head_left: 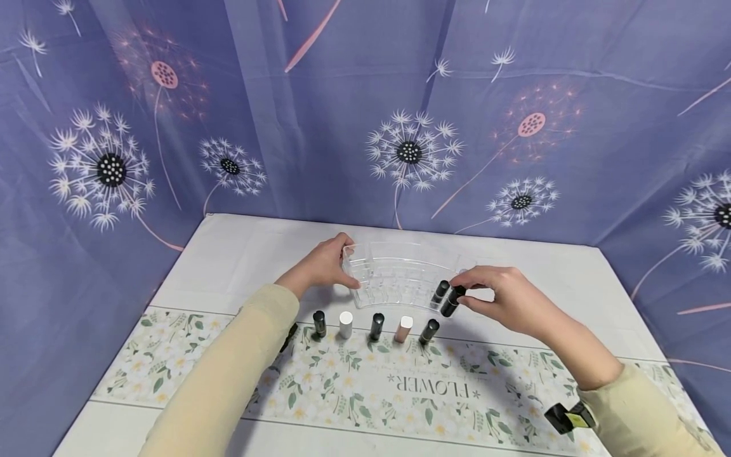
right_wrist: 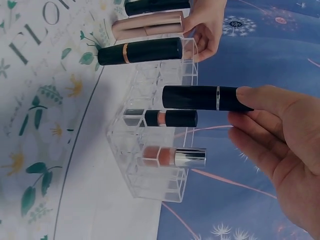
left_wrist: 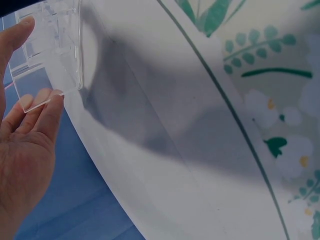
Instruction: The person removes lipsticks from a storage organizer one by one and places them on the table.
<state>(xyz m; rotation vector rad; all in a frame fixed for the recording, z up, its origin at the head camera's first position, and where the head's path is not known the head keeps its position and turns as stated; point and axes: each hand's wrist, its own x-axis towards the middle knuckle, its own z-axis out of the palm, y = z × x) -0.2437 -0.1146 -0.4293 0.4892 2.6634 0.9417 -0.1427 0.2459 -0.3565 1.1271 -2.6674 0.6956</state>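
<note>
A clear acrylic lipstick organizer (head_left: 394,266) stands toward the back of the table. My left hand (head_left: 325,263) grips its left end, thumb at the front and fingers behind; the left wrist view shows those fingertips (left_wrist: 56,95) on its edge. At the opposite end, my right hand (head_left: 508,298) pinches a black lipstick (right_wrist: 195,97) with a thin silver band by one end, above the organizer's slots in the right wrist view. Inside the organizer stand a black-capped lipstick (right_wrist: 181,118) and a peach tube with a silver cap (right_wrist: 190,157).
Several lipsticks stand in a row in front of the organizer: black ones (head_left: 377,326), a white one (head_left: 345,325) and a rose-gold one (head_left: 403,329). Under them lies a floral runner (head_left: 342,381) on the white table. A blue dandelion curtain (head_left: 342,127) hangs behind.
</note>
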